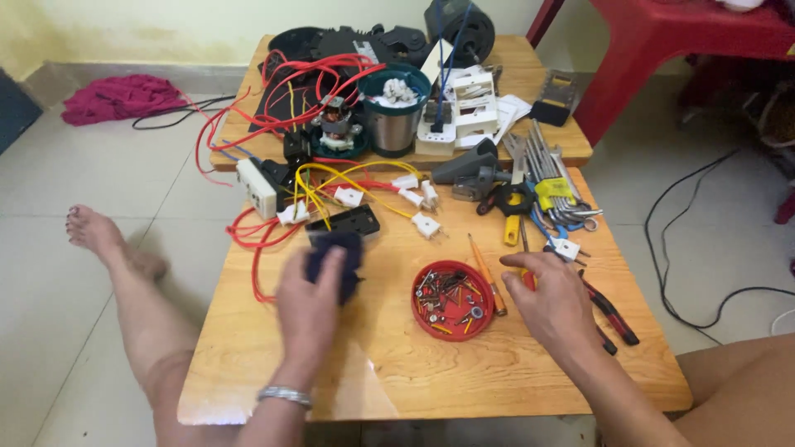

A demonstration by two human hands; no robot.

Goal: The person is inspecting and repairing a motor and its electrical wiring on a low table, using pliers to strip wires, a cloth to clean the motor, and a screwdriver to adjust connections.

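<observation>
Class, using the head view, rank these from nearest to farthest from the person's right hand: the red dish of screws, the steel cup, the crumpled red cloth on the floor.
From the right hand:
1. Red dish of screws, just to its left on the near table.
2. Steel cup, on the far table.
3. Red cloth, far left on the floor.

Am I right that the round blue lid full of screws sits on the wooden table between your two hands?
Not quite: the head view shows the round lid full of screws is red, not blue. It does sit on the wooden table, between the left hand and the right hand.
</observation>
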